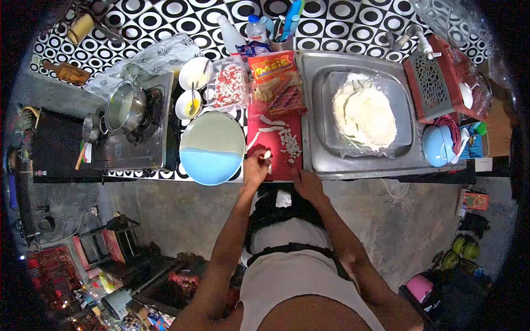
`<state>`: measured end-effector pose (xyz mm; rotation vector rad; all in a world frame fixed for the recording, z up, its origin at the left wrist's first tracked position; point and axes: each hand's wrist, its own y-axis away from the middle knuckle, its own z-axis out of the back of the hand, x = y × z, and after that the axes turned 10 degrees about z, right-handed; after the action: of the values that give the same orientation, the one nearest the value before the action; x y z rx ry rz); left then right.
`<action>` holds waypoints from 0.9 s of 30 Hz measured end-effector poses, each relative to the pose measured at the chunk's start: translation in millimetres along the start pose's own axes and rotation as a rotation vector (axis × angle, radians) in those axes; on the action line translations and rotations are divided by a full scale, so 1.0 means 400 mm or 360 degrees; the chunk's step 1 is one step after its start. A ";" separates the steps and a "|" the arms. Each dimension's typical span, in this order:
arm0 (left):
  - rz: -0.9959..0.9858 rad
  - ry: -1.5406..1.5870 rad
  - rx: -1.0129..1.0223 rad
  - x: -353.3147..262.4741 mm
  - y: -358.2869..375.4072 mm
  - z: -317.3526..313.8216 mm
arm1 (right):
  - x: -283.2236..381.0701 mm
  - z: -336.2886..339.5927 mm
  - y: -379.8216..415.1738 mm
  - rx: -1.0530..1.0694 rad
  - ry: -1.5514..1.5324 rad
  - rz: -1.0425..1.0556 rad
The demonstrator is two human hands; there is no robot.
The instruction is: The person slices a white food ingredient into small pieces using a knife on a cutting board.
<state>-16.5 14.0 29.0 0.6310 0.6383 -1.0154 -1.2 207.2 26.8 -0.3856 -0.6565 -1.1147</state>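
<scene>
My left hand [255, 170] is closed over the near left part of a red cutting board [276, 151], pinching a white strip [268, 155] between its fingers. More long white strips [271, 128] lie farther up the board. To their right is a pile of small chopped white pieces [290, 144]. At the board's near right corner, my right hand [307, 185] has its fingers curled in. What it holds, if anything, does not show clearly. Food packets, one orange and yellow [272, 65], cover the board's far end.
Left of the board stand a blue-and-white plate [212, 165], a clear tray of red and white bits [228, 84], two small bowls with utensils, and a stove with a steel pot [126, 107]. On the right, a steel sink [317, 160] holds pale flat sheets [367, 118] on plastic.
</scene>
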 end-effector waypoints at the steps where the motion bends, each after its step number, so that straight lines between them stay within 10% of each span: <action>1: 0.0026 0.0020 0.0028 -0.008 -0.008 0.000 | 0.006 0.004 0.002 -0.0013 0.0021 0.0036; 10: 0.0032 0.0339 -0.0069 -0.009 -0.197 -0.029 | 0.060 -0.023 0.025 0.0172 -0.0317 -0.0374; 13: -0.0254 -0.0275 -0.0543 0.040 -0.178 -0.051 | 0.061 -0.031 0.058 0.0132 -0.0357 -0.0460; 22: -0.0532 -0.0724 -0.0403 0.084 -0.173 -0.069 | 0.062 -0.070 0.133 -0.0089 -0.0446 -0.0527; 27: -0.0684 -0.0176 0.0030 0.083 -0.133 -0.064 | 0.089 -0.059 0.135 -0.0126 -0.0536 -0.0561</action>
<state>-56.5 -6.4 -21.6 0.4578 0.6824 -1.4475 65.0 190.2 34.2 -0.5467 -1.0064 -1.4287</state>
